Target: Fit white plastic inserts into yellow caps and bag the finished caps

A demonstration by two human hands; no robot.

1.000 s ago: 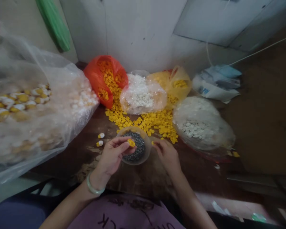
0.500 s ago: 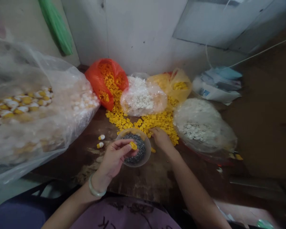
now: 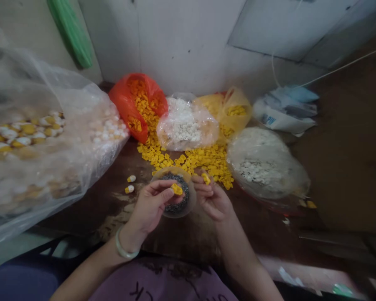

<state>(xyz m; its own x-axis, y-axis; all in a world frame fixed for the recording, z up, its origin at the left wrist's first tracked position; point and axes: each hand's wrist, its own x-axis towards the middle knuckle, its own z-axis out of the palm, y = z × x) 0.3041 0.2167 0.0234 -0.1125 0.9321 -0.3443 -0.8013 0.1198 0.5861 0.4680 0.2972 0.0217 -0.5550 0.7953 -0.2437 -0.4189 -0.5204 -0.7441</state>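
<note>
Head view | left hand (image 3: 150, 205): pinching yellow plastic piece (image 3: 176, 189) above clear bowl (image 3: 191, 196) of dark granules (image 3: 176, 208) | right hand (image 3: 211, 198): pinching second yellow piece (image 3: 206, 179), just beside bowl rim | loose yellow pieces (image 3: 207, 161): heaped behind bowl

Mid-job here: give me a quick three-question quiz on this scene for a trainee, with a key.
1. True or false: the bangle is on the right wrist.
2. What is heaped in the bowl? A white pieces; B dark granules; C yellow pieces.
3. Fill in: the left hand pinches a ___ piece, and so does the right hand.

Key: 1 false; 2 B; 3 yellow.
</note>
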